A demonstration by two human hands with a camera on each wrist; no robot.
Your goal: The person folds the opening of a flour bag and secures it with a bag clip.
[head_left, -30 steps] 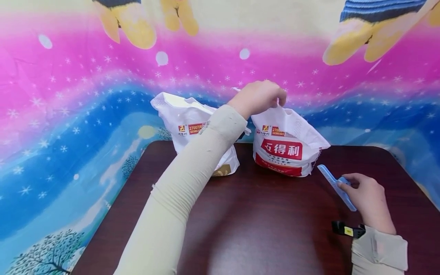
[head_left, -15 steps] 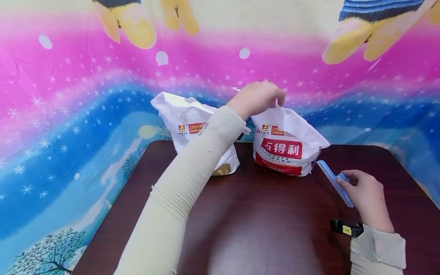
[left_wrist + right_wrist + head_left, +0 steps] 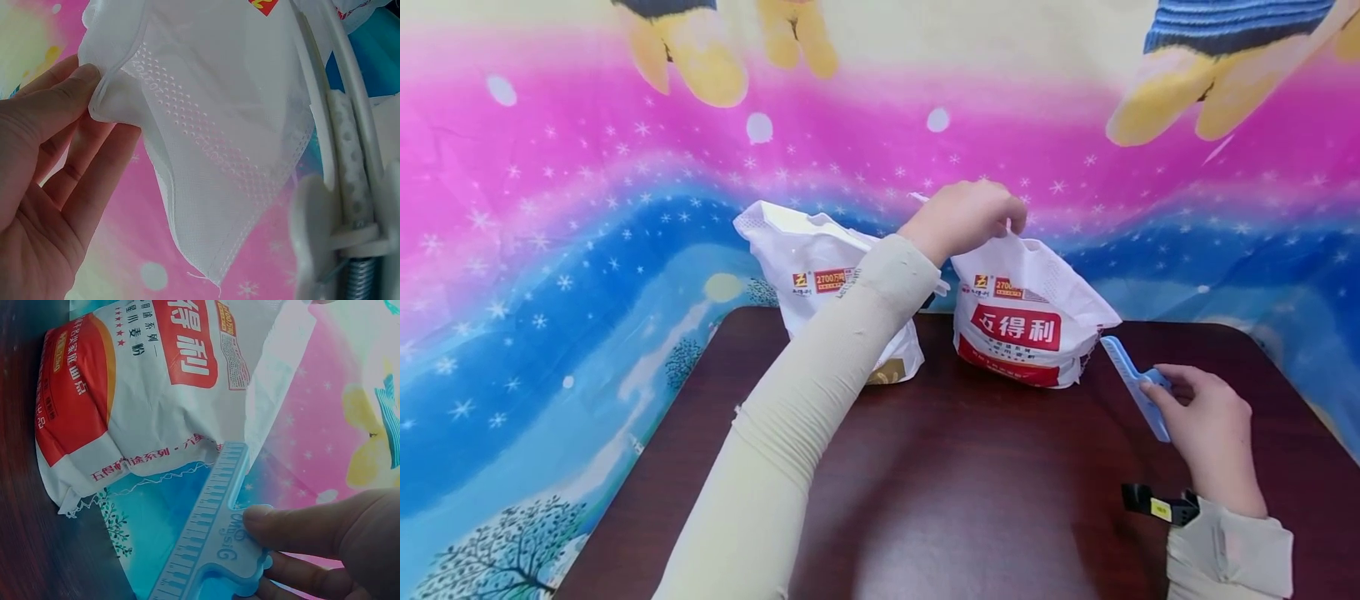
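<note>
My left hand [image 3: 966, 217] pinches the top edge of a white and red flour bag [image 3: 1022, 325], which stands at the table's back. In the left wrist view, thumb and fingers grip the folded edge of the white bag [image 3: 206, 119]. My right hand [image 3: 1213, 429] holds a pale blue clip [image 3: 1135, 387] with printed piano keys, to the right of this bag. Thumb and fingers pinch the clip's grip [image 3: 240, 547] in the right wrist view. The clip's far end overlaps the bag's lower edge there; whether they touch I cannot tell.
A second white flour bag [image 3: 805, 258] stands to the left, partly behind my left forearm. A white clip with a spring [image 3: 359, 275] shows close up in the left wrist view. The dark brown table [image 3: 955, 492] meets a patterned cloth [image 3: 625, 167] behind.
The blue clip has risen a little and turned more upright in my right hand. My left hand keeps its hold on the flour bag's top.
</note>
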